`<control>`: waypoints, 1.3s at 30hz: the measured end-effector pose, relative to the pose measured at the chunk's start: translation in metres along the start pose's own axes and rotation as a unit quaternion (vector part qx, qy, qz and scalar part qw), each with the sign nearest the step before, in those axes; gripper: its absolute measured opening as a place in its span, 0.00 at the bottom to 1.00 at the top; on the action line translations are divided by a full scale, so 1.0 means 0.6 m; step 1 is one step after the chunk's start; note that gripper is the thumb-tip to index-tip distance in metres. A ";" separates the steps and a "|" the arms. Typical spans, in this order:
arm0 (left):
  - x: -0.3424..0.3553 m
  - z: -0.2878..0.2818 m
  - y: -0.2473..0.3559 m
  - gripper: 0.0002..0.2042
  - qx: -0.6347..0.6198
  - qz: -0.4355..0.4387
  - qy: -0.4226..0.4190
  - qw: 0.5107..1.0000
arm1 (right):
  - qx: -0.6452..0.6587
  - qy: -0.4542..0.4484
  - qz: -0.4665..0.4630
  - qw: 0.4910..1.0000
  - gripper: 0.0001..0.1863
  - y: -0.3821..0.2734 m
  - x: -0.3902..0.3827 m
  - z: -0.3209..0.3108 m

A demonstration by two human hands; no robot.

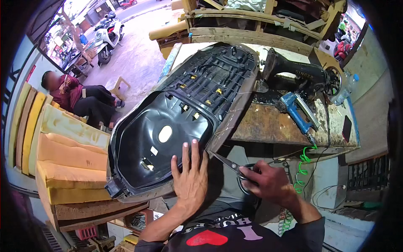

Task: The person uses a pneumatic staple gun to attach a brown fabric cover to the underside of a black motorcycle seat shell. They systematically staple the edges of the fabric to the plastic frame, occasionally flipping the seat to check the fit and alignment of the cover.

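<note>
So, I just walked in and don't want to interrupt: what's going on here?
A person is handling an upturned motorbike seat, its black underside showing. The left hand lies spread on its near part; the right hand holds scissors, tips at the edge of the seat cover. A sewing machine and a blue staple gun sit on the bench to the right.

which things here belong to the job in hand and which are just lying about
Job in hand:
- upturned seat, under left hand
- scissors, in right hand
- perhaps staple gun and sewing machine

Likely just lying about:
- black phone-like slab
- blue-capped bottle
</note>
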State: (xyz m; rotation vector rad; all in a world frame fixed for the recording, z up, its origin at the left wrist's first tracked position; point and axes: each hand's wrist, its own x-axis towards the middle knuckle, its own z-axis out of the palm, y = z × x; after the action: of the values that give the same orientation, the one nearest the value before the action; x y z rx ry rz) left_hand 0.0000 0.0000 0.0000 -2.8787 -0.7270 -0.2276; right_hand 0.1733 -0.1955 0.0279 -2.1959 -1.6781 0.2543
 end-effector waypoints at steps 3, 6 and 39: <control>0.014 -0.006 -0.001 0.25 -0.007 0.003 0.001 1.000 | -0.038 -0.020 -0.008 0.999 0.21 -0.011 0.017 -0.019; 0.017 -0.003 -0.002 0.26 -0.023 0.004 0.002 1.000 | -0.053 -0.028 -0.012 0.998 0.20 -0.020 0.023 -0.025; -0.047 -0.039 -0.036 0.27 -0.051 0.007 -0.017 0.999 | -0.076 -0.065 -0.035 0.994 0.29 -0.005 0.025 -0.041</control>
State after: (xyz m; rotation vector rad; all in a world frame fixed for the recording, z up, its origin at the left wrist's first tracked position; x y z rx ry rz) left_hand -0.0373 0.0013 0.0203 -2.9905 -0.7210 -0.2199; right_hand 0.1836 -0.1849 0.0529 -2.2663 -1.8983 0.2629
